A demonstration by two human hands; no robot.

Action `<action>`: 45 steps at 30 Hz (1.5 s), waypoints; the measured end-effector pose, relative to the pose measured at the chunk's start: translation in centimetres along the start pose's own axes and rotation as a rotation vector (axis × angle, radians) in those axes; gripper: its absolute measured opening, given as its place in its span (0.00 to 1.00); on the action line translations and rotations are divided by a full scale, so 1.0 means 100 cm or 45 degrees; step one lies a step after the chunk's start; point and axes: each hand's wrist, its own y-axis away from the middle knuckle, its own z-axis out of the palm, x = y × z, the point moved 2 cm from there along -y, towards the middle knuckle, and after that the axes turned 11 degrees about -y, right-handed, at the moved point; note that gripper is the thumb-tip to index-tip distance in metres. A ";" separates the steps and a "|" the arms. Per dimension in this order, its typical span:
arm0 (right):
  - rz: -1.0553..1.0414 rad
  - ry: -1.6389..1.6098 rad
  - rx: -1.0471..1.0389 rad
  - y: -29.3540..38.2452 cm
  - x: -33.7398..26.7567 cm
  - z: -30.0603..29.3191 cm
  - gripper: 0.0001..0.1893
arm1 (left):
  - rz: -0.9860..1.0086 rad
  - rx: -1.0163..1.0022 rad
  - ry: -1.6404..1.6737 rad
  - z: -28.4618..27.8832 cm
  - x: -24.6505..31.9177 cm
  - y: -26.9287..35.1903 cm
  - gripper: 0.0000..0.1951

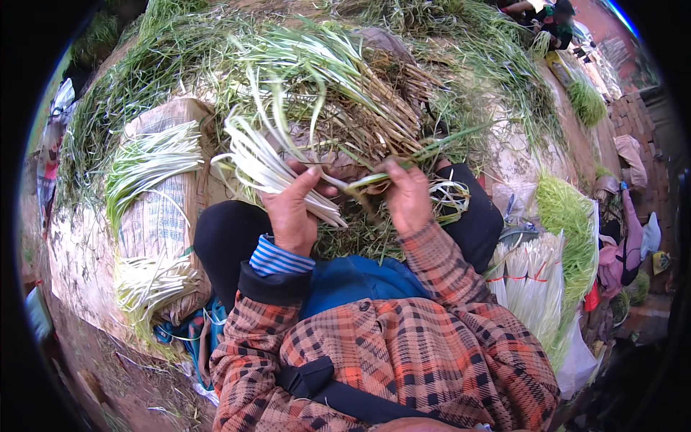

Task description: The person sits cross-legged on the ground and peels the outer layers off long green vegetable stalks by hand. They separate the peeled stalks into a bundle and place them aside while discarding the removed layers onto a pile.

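A bunch of white stalks with long leaves (270, 162) lies in the grip of my left hand (298, 208). Between thumb and fingers, my right hand (407, 197) pinches green and yellowish leaves (372, 181) beside the end of one pale stalk that comes out of the left hand. Beyond both hands rests a heap of untrimmed plants (383, 108) with brown lower ends and green tops. Pale peeled strips (453, 197) hang by the right hand, over my knee.
At left, a woven sack (156, 227) bears two piles of trimmed stalks (162, 154). Bundles tied with red bands (532, 270) stand at right. Leaf litter (124, 92) covers much ground ahead. Other people (559, 27) sit at the upper right and far right.
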 end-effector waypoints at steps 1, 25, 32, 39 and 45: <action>-0.037 0.157 0.177 0.001 -0.009 -0.013 0.03 | -0.010 0.037 0.009 -0.004 0.004 0.000 0.12; 0.333 0.403 0.196 0.014 0.020 -0.046 0.10 | -0.024 -0.064 -0.191 -0.002 -0.003 0.010 0.09; -0.175 1.835 -0.285 0.022 -0.012 -0.027 0.17 | -0.101 -0.206 -0.330 0.006 -0.011 0.012 0.09; 0.141 0.311 -0.158 0.001 0.019 0.039 0.07 | -0.119 -0.180 -0.398 0.002 -0.021 0.012 0.09; 0.067 -0.107 0.002 0.001 0.016 0.017 0.06 | -0.239 -0.140 -0.119 -0.001 -0.025 0.007 0.06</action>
